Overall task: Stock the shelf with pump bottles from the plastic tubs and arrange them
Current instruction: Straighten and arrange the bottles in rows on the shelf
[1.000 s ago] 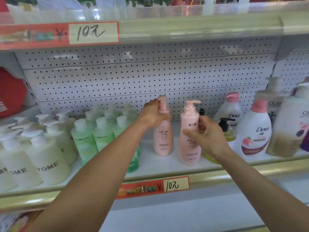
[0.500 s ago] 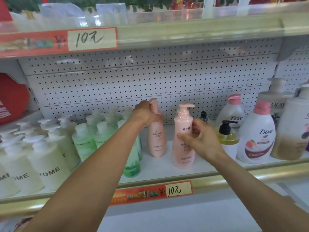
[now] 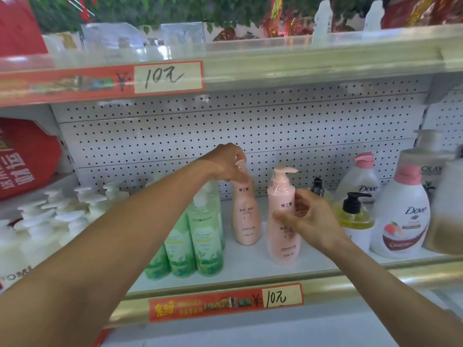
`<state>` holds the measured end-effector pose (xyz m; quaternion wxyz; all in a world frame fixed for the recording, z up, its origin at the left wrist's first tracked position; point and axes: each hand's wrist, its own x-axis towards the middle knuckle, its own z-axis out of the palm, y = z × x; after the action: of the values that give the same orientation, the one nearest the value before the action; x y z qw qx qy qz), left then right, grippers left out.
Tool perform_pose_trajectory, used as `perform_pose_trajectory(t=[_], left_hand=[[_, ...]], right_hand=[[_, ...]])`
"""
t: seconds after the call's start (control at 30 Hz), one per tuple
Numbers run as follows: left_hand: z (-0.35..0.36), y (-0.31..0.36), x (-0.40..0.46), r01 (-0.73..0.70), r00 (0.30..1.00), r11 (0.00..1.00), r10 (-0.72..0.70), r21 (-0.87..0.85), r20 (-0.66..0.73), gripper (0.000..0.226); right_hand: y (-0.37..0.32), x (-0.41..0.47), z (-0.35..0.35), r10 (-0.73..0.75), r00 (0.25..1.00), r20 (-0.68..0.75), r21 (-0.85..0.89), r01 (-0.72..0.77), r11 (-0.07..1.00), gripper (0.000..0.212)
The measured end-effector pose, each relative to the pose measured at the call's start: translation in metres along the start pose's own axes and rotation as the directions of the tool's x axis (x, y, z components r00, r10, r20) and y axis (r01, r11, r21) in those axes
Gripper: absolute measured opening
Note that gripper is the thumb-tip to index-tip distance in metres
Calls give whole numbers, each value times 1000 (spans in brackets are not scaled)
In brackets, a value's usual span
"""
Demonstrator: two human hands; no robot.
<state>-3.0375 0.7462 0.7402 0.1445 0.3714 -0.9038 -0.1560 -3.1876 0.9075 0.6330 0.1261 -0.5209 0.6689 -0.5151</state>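
A single head-worn view is given, aimed forward and slightly down, close to the shelf [image 3: 250, 269] beyond both outstretched hands.

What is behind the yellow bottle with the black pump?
Behind the yellow bottle stands a second black pump, by the pegboard. Its bottle is mostly covered by the right hand, so the colour cannot be told.

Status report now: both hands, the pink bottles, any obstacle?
Left hand gripping rear pink bottle pump. Right hand open beside front pink bottle. Both upright. Nothing obstructing.
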Motion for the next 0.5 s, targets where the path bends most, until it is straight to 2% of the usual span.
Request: perform_pose_trajectory(t=[0.2,0.4,0.5], left_hand=[[6,1,7,-84,995,995,81,48,60,37],[-2,-16,7,-82,993,996,79,22,87,47],[-1,-18,8,-98,992,993,92,68,83,50]], right_hand=[[-2,0,7,13,1000,-17,34,-12,999,36],[-7,1,18,3,1000,-8,34,-3,999,39],[-10,1,24,-9,1000,-2,10,9,1000,39]])
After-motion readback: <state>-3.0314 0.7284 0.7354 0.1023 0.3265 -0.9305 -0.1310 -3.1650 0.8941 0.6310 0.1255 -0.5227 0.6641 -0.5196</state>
